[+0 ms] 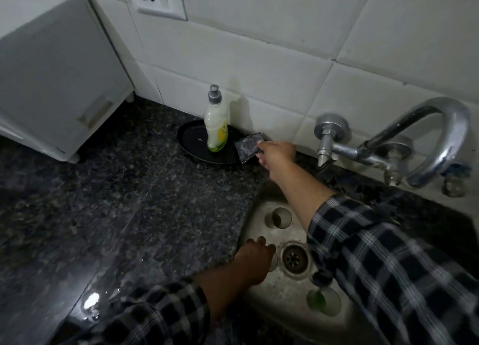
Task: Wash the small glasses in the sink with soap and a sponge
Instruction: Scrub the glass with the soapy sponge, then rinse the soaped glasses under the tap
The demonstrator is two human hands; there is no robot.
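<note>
A: Item one, the sponge (248,147)?
B: Dark scouring pad, pinched at its right end in the grip of the right hand (277,155), thumb and fingers closed on it. It sits over the right rim of the black tray (191,145), at the back edge of the table (129,202), against the tiled wall.

A: Soap?
B: One soap bottle (216,123), upright on the tray, grey cap, pale green liquid.

A: Glasses?
B: Three small glasses in the steel sink (259,215): far glass (281,217) near the back left corner, near glass (324,301) with a green tint at the front, and a third glass (273,261) beside the drain (294,259), mostly hidden.

A: Left hand (255,256)?
B: Reaching down at the sink's left edge, fingers over the third glass. Whether its grip has closed on it, I cannot tell.

A: Fixtures?
B: Chrome tap (427,142) on the wall, spout curving over the sink's back right corner.
</note>
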